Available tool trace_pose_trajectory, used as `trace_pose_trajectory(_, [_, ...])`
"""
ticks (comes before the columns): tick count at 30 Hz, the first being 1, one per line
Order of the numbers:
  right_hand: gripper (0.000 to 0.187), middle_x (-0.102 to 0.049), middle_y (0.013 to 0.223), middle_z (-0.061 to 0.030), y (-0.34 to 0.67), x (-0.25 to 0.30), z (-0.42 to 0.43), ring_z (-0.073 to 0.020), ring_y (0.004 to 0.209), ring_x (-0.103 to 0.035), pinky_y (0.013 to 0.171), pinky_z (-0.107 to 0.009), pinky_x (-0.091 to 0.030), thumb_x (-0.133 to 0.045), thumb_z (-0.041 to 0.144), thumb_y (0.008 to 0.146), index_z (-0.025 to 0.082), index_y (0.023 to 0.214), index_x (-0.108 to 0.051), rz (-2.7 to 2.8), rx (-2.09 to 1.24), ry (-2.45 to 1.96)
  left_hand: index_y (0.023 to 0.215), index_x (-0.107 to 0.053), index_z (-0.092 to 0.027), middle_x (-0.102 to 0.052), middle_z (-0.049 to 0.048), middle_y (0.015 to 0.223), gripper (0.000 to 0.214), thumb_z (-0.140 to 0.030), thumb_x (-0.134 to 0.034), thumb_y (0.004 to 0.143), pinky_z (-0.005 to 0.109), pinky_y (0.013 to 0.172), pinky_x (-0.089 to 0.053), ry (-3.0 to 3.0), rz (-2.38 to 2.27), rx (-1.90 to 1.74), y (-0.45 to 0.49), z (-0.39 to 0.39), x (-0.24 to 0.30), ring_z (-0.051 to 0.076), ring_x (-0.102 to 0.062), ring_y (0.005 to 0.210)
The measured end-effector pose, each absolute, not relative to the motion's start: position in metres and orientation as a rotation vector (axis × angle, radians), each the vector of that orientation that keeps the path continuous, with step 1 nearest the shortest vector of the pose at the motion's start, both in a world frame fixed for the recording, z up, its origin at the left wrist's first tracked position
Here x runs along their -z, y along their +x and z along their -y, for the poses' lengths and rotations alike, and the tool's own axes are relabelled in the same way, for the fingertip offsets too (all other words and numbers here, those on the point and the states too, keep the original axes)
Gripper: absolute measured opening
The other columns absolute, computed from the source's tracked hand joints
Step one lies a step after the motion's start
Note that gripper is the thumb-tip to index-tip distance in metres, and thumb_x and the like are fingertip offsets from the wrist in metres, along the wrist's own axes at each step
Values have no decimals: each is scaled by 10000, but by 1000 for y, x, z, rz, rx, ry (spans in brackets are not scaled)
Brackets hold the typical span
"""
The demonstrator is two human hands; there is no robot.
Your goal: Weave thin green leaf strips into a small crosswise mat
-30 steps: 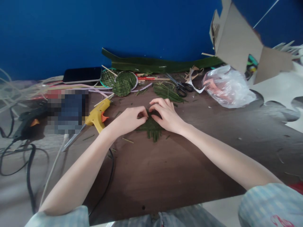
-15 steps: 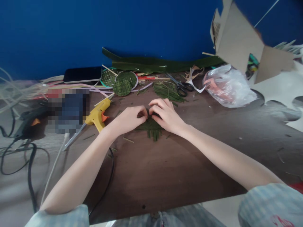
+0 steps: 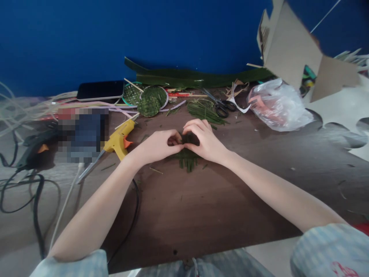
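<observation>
A small woven piece of green leaf strips (image 3: pixel 186 158) lies on the dark brown table (image 3: pixel 201 207), loose strip ends pointing toward me. My left hand (image 3: pixel 158 146) pinches its upper edge with thumb and fingers closed. My right hand (image 3: pixel 203 140) curls over the same edge, fingertips meeting the left hand's, closed on the strips. The top of the piece is hidden under both hands.
A yellow glue gun (image 3: pixel 118 141) lies left of my hands, its cable running off the table. Behind are round woven leaf discs (image 3: pixel 150 102), cut green strips (image 3: pixel 203 110), scissors (image 3: pixel 220 105), long green leaves (image 3: pixel 196 79), a phone (image 3: pixel 100 90), a plastic bag (image 3: pixel 278 105) and cardboard (image 3: pixel 291 50).
My fingertips have drawn closer together over the top of the woven piece and now touch. The piece and my arms have hardly shifted.
</observation>
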State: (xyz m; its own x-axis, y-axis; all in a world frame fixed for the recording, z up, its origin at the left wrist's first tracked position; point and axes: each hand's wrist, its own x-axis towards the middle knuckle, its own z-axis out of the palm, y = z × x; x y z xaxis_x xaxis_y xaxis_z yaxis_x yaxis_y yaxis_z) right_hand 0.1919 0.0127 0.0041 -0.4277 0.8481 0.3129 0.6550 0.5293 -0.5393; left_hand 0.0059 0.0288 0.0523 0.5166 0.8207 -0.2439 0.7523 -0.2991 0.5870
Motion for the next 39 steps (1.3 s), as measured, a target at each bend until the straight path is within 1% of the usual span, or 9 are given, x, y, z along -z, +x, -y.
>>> trace_pose_trajectory(6, [89, -543, 835, -42, 193, -6, -14, -190, 845, -480, 775, -327, -391, -552, 285, 843, 201, 843, -521, 2145, -497, -1178, 913, -609, -183, -660, 23, 918, 210, -297, -554, 745, 277, 787, -467, 2178, -1201, -142, 6, -30, -49, 169, -613, 837])
trace_pose_trajectory(10, [25, -491, 725, -6, 194, -3, -14, -150, 699, -457, 654, -278, -378, -511, 176, 827, 200, 827, -507, 2055, -540, -1210, 958, -575, -184, -659, 18, 937, 213, -217, -519, 755, 267, 796, -472, 2115, -1202, -191, 6, -30, -46, 154, -621, 849])
trace_pose_trajectory(16, [101, -477, 727, -12, 193, 1, -13, -164, 726, -448, 653, -287, -363, -535, 112, 774, 201, 776, -488, 2102, -414, -1225, 903, -488, -193, -637, -6, 854, 193, -126, -540, 730, 240, 715, -471, 2069, -1228, -321, 8, -27, -38, 127, -619, 765])
trace_pose_trajectory(23, [115, -484, 728, -19, 193, 2, -14, -166, 723, -428, 669, -293, -357, -526, 107, 775, 197, 724, -478, 2176, -369, -1226, 794, -489, -185, -590, -17, 737, 104, -163, -583, 756, 254, 632, -406, 2189, -1367, -353, 18, -22, -31, 139, -578, 683])
trace_pose_trajectory(27, [113, -484, 727, -17, 193, 2, -15, -163, 726, -424, 679, -292, -353, -527, 108, 775, 193, 716, -481, 2180, -380, -1228, 769, -529, -175, -570, 10, 759, 43, -183, -547, 807, 275, 643, -382, 2314, -1388, -364, 20, -21, -28, 158, -546, 712])
trace_pose_trajectory(31, [107, -478, 722, -16, 192, 1, -15, -163, 723, -418, 677, -294, -350, -528, 109, 774, 191, 721, -486, 2169, -400, -1229, 800, -533, -163, -562, 25, 802, 30, -160, -563, 799, 274, 654, -389, 2313, -1426, -410, 22, -20, -27, 157, -537, 722])
trace_pose_trajectory(34, [108, -479, 717, -15, 192, 0, -15, -165, 724, -422, 680, -297, -349, -525, 108, 769, 195, 720, -482, 2159, -422, -1234, 931, -512, -158, -558, 30, 892, 177, -134, -586, 772, 262, 638, -405, 2254, -1490, -487, 23, -17, -25, 123, -528, 660])
trace_pose_trajectory(36, [103, -477, 709, -11, 192, -1, -14, -164, 723, -431, 677, -294, -352, -528, 105, 759, 195, 732, -486, 2127, -454, -1234, 974, -505, -163, -547, 33, 932, 212, -135, -576, 776, 261, 633, -416, 2253, -1504, -504, 23, -16, -23, 109, -520, 631])
trace_pose_trajectory(39, [102, -456, 675, 8, 194, -3, -13, -152, 696, -443, 656, -279, -356, -520, 104, 755, 196, 798, -507, 2005, -519, -1254, 891, -555, -170, -538, 43, 930, 88, -155, -528, 809, 268, 660, -433, 2334, -1450, -476, 22, -17, -21, 126, -531, 677])
